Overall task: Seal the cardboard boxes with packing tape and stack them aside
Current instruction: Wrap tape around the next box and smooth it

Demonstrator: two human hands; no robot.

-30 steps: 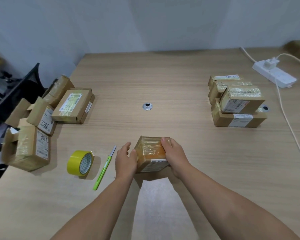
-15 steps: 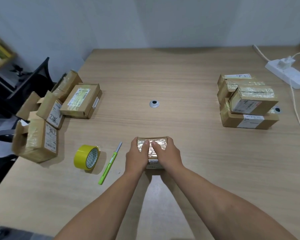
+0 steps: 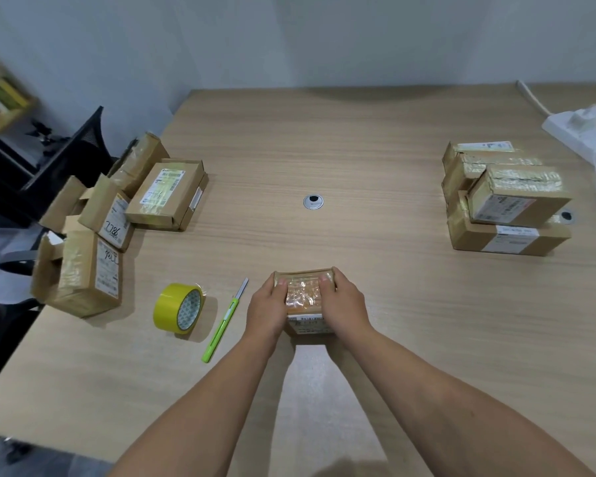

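A small cardboard box (image 3: 305,297) with shiny tape across its top sits on the wooden table in front of me. My left hand (image 3: 268,309) lies on its left side and my right hand (image 3: 344,304) on its right side, fingers laid over the taped top and pressing it down. A yellow roll of packing tape (image 3: 178,307) stands on edge to the left. Beside it lies a green utility knife (image 3: 225,320). Several untaped boxes (image 3: 117,215) lie at the left edge. A stack of taped boxes (image 3: 506,201) stands at the right.
A round metal cable grommet (image 3: 313,201) is set in the table's middle. A white power strip (image 3: 585,134) with cables lies at the far right. A black chair (image 3: 59,160) stands off the table's left edge. A wall closes the far side.
The box was held tilted up between both hands; now it sits flat on the table. My fingers met at the middle of the top and have since spread apart along the tape.
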